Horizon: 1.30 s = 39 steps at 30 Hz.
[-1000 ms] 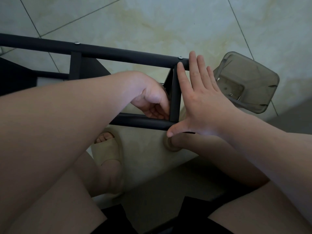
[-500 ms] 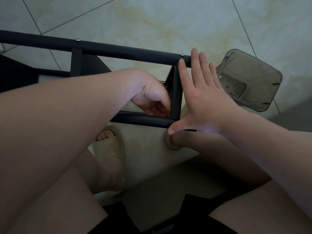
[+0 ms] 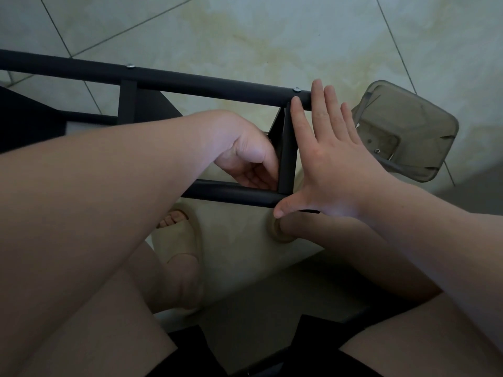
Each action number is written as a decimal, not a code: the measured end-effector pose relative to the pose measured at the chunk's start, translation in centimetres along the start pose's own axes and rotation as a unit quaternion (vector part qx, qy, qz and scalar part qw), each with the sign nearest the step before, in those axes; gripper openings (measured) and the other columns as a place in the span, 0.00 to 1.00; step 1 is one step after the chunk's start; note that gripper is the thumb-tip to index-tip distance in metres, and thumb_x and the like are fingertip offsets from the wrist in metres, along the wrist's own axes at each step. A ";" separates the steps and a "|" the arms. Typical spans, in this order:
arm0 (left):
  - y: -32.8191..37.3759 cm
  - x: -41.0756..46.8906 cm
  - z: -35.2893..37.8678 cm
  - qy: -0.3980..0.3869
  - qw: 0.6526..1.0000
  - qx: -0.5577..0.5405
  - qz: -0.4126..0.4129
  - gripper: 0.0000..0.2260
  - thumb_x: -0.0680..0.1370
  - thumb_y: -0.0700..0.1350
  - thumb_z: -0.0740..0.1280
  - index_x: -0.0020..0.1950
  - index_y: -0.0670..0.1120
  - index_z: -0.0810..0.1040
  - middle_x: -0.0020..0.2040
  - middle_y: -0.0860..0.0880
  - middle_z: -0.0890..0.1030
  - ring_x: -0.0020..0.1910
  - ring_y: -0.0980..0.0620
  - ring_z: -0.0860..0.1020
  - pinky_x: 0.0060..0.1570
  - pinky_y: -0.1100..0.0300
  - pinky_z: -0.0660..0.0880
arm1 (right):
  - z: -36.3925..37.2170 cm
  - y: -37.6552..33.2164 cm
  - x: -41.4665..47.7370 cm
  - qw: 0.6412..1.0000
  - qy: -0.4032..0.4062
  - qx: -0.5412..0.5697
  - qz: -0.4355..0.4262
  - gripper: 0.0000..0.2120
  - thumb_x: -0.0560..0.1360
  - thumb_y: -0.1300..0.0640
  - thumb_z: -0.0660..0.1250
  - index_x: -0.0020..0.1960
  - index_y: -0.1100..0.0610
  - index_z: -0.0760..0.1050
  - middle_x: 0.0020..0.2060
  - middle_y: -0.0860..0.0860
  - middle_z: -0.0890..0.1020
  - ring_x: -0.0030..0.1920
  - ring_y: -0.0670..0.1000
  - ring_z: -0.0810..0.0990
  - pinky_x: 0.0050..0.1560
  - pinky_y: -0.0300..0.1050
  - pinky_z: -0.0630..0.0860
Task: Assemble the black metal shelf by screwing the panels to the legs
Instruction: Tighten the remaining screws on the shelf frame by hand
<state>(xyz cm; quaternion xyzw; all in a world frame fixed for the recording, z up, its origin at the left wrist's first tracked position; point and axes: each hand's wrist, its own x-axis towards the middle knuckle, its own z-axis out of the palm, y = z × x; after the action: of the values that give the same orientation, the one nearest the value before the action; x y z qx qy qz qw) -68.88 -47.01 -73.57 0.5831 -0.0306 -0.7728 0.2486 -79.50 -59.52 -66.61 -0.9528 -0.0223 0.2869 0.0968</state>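
Head view: mid-frame, the black panel edge (image 3: 286, 153) runs up-down between two legs (image 3: 204, 83) lying left-right; right grip (image 3: 332, 167) presses it open-palmed from the right, left grip (image 3: 245, 156) curls just left, contents hidden.

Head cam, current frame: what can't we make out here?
Head view only.
The left hand grip: its fingertips go behind the panel edge, so I cannot tell if they hold a screw or tool.
The lower leg end joint: covered by the right hand.
The shelf left end: cut off by the picture edge, partly under the left forearm.
The grey tray contents: too small and dim to count.
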 end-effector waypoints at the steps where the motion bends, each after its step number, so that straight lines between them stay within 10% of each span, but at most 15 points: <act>1: 0.0 0.1 0.0 0.006 1.000 0.008 -0.004 0.10 0.79 0.36 0.67 0.59 0.41 0.79 0.46 0.45 0.82 0.43 0.51 0.81 0.45 0.60 0.78 | 0.0 0.0 0.0 1.000 0.000 0.000 0.000 0.77 0.56 0.21 0.72 0.80 0.60 0.29 0.77 0.65 0.29 0.77 0.65 0.28 0.79 0.61 0.34; 29: 0.2 -0.1 0.3 0.031 0.999 0.024 0.007 0.04 0.77 0.34 0.68 0.49 0.41 0.80 0.40 0.46 0.81 0.38 0.52 0.80 0.40 0.61 0.78 | -0.1 -0.2 -0.1 1.000 -0.004 -0.001 0.005 0.77 0.56 0.22 0.72 0.79 0.61 0.29 0.77 0.65 0.29 0.77 0.65 0.28 0.79 0.61 0.34; 39: -0.1 -0.4 0.5 0.000 0.999 -0.004 0.050 0.14 0.78 0.29 0.64 0.62 0.37 0.77 0.50 0.42 0.82 0.45 0.48 0.82 0.44 0.59 0.80 | -0.2 -0.3 -0.1 1.000 -0.009 -0.002 0.005 0.77 0.56 0.22 0.72 0.79 0.61 0.29 0.77 0.65 0.29 0.77 0.65 0.28 0.79 0.62 0.35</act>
<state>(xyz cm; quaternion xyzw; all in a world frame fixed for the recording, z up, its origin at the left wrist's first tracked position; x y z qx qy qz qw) -69.29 -46.89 -73.09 0.5799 -0.0564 -0.7594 0.2896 -79.46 -59.28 -66.31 -0.9506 -0.0186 0.2956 0.0929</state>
